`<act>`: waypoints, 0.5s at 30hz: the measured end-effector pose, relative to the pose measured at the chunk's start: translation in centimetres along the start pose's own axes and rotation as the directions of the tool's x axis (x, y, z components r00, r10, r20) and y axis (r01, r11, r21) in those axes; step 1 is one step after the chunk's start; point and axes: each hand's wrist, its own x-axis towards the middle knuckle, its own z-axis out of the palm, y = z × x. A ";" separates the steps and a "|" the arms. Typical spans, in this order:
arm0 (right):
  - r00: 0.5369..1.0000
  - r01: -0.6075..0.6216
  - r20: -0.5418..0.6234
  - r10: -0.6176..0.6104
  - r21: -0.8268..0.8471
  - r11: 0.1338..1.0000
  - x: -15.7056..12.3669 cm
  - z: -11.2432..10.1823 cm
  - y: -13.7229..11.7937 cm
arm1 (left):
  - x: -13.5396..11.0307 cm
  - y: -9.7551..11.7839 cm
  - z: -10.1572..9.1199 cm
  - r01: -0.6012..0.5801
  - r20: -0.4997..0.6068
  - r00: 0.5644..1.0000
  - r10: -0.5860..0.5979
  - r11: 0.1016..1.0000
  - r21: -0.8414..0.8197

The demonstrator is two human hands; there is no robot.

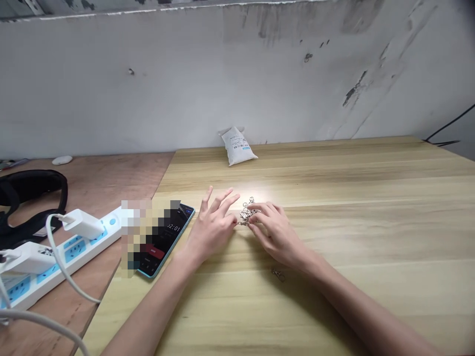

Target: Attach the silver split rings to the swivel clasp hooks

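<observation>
Small silvery metal swivel clasps lie in a little heap on the wooden table, partly covered by my right hand. My left hand pinches the end of one clasp between thumb and index finger at the near side of the heap; its other fingers are spread upward. My right hand comes from the right, thumb and fingertips closed at the other end of that same clasp, while its upper fingers rest over the heap. A single loose clasp lies apart, nearer to me, below my right hand.
Left of my left hand lies a phone with a lit screen. A white power strip with plugged-in chargers and cables runs along the brown surface, beside a black strap. A white labelled packet stands near the wall.
</observation>
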 end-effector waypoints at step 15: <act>0.983 -0.114 -0.140 0.116 0.017 0.993 0.8 0.1 2.3 | 0.3 1.4 -0.1 0.147 -0.055 0.986 -0.158 0.975 -0.166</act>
